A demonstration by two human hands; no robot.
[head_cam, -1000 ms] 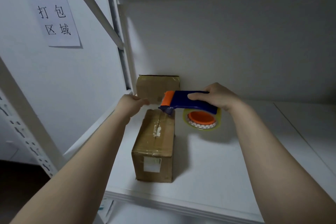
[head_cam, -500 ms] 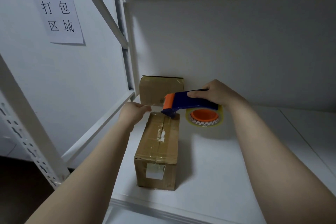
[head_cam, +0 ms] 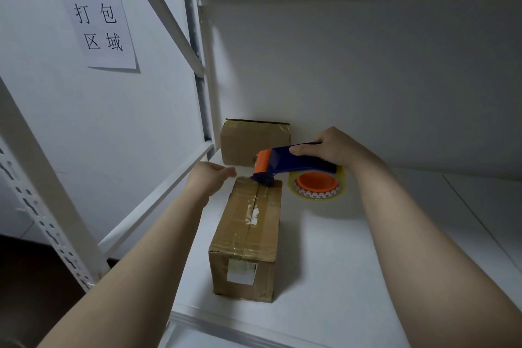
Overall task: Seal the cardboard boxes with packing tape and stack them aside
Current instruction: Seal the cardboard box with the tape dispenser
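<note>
A white shelf (head_cam: 353, 263) is carrying a long cardboard box (head_cam: 248, 234), which is lying lengthwise with clear tape along its top seam. Behind this box, a second box (head_cam: 251, 141) is standing against the back wall. Up and to the left of the box, a paper sign (head_cam: 97, 17) is hanging on the side wall. The right hand (head_cam: 336, 147) is gripping the blue-and-orange tape dispenser (head_cam: 285, 161), curled round its handle, and is setting its nose on the box's far end. The left hand (head_cam: 207, 178) is hovering at the box's far-left corner with its fingertips drawn together; whether they are pinching tape cannot be told.
</note>
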